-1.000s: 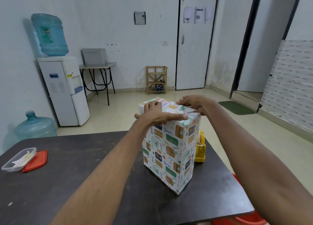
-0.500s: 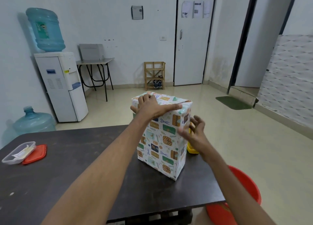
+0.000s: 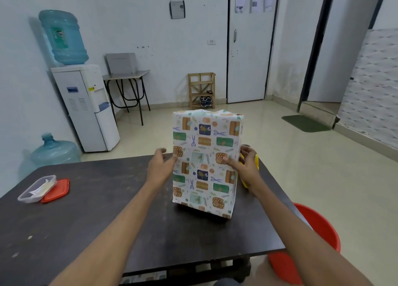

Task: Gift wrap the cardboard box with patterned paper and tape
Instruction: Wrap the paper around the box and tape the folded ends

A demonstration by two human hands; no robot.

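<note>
The box wrapped in patterned paper [image 3: 205, 156] stands upright on the dark table [image 3: 97, 210], its broad face turned to me. My left hand [image 3: 160, 167] grips its left edge about halfway up, thumb on the front. My right hand [image 3: 245, 167] holds the right edge at the same height, thumb pressed on the front face. A yellow tape dispenser [image 3: 256, 160] shows only partly behind my right hand and the box.
A clear plastic container [image 3: 36, 188] with its red lid [image 3: 57, 190] lies at the table's left side. A red tub [image 3: 318, 231] sits on the floor by the table's right corner. A water dispenser [image 3: 86, 106] and a spare bottle [image 3: 53, 150] stand at the left wall.
The box has been turned so its wide face points at me. My left hand came down from the top to the left edge; my right hand moved onto the right edge.
</note>
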